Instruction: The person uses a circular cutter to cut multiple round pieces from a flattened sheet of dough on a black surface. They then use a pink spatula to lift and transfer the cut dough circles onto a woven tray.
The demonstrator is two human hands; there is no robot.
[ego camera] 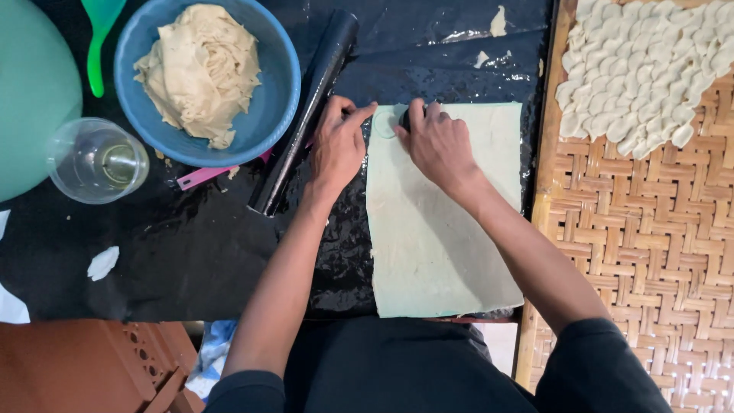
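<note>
The right hand (440, 145) is gripping a dark round cutter (405, 120), pressing the dough sheet (436, 237) at twelve o'clock; the left hand (336, 145), empty and loosely spread, is steadying its edge — best pressing straight down, evenly.

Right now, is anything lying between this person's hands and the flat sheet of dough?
Nothing visible does. The right hand presses a small dark cutter straight onto the top edge of the dough sheet, and the left hand rests its fingertips on the sheet's top left corner. The black rolling pin lies to the left, off the sheet.
</note>
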